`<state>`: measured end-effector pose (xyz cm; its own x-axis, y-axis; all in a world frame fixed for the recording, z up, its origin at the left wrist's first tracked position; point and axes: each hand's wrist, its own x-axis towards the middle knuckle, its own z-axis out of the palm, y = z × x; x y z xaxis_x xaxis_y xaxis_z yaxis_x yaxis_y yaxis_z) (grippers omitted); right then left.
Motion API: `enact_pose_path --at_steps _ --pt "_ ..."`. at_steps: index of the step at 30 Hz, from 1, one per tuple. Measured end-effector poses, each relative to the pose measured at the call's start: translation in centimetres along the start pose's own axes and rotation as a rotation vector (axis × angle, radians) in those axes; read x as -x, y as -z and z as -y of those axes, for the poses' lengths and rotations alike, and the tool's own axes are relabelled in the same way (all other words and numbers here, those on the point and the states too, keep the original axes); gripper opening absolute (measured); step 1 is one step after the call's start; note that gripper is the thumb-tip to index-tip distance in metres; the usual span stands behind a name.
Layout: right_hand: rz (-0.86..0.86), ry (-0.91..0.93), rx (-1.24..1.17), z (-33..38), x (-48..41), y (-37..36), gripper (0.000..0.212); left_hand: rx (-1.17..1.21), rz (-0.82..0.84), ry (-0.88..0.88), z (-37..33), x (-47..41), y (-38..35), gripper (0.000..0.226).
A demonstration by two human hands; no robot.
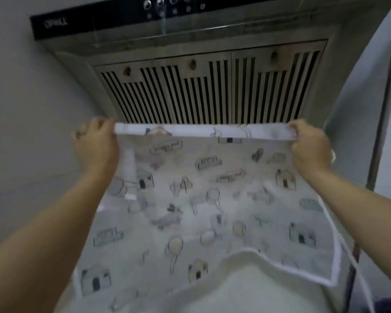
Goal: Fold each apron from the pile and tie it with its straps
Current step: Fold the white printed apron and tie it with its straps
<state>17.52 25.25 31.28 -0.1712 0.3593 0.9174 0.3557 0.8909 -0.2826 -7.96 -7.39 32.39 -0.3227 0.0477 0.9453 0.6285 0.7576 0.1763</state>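
Hold the apron spread before the first fold.
Your left hand and right hand each have fingers curled tight on one end of the top hem. The apron hangs toward you in front of the range hood. Hold the hem taut and level, let wrinkles drop out, then bring both corners together evenly.

I note range hood just beyond stretched apron: little fwd room. To left, wall blocks; to right, steel upright. Below, apron hides everything; clearance n/k.
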Motion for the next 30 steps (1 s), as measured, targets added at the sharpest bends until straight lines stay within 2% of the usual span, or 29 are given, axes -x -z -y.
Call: enact_pose_path --at_steps 1,2,3,4,5,6,7,8,9,10,12,13,16,19,22,26,28,30 --pt "-0.196 0.048 -0.120 -0.3 0.3 0.3 0.026 0.125 -0.272 -0.022 0.4 0.1 1.1 0.033" --pt "-0.291 0.072 -0.183 -1.1 1.4 0.5 0.028 0.195 -0.449 -0.064 1.0 1.0 1.8 0.031" --pt "-0.310 0.088 -0.182 -2.0 3.5 0.1 0.030 0.189 -0.495 -0.102 1.6 3.1 2.3 0.029" --pt "-0.230 0.115 -0.154 -3.1 6.5 -0.5 0.030 0.150 -0.408 -0.147 2.8 6.3 1.7 0.029" --pt "-0.018 0.132 -0.096 -4.5 9.4 -1.0 0.027 0.103 -0.200 -0.218 3.9 10.0 1.3 0.031" --pt "0.333 0.084 -0.040 -5.4 12.1 -1.2 0.024 0.038 0.116 -0.327 5.6 13.8 0.4 0.033" --pt "0.800 -0.026 0.087 -5.8 14.7 -1.2 0.024 -0.041 0.463 -0.433 7.2 17.8 -0.3 0.034" --pt "1.191 -0.066 0.233 -6.5 16.7 -1.8 0.022 -0.121 0.715 -0.484 8.6 21.0 -0.9 0.035" --pt "1.427 -0.113 0.318 -7.1 18.2 -2.3 0.018 -0.171 0.854 -0.509 9.6 23.3 -1.2 0.039" --pt "1.485 -0.101 0.358 -7.2 19.0 -2.8 0.017 -0.176 0.879 -0.540 10.1 24.4 -1.4 0.046" --pt "1.428 -0.060 0.356 -7.1 19.7 -3.0 0.018 -0.134 0.891 -0.491 9.8 24.8 -1.4 0.057" --pt "1.399 -0.022 0.370 -7.1 20.2 -3.1 0.022 -0.092 0.965 -0.396 9.8 25.2 -1.3 0.056" --pt "1.364 0.022 0.379 -8.1 21.5 -3.2 0.033 -0.059 1.101 -0.320 9.7 26.2 -1.6 0.046" --pt "1.348 0.005 0.408 -8.8 21.9 -3.3 0.027 -0.075 1.097 -0.288 9.3 27.4 -1.4 0.044" --pt "1.197 -0.007 0.444 -8.7 20.8 -3.3 0.016 -0.136 1.027 -0.307 9.3 27.7 -1.7 0.038" --pt "0.916 -0.047 0.334 -7.5 17.4 -3.8 0.016 -0.248 1.130 -0.196 8.5 23.3 -2.9 0.038" --pt "0.705 -0.071 0.205 -5.9 14.9 -3.7 0.019 -0.208 0.987 -0.054 7.7 19.6 -2.8 0.037" --pt "0.405 -0.073 0.058 -4.2 12.2 -3.0 0.021 0.002 0.585 0.117 6.8 15.9 -1.5 0.038"
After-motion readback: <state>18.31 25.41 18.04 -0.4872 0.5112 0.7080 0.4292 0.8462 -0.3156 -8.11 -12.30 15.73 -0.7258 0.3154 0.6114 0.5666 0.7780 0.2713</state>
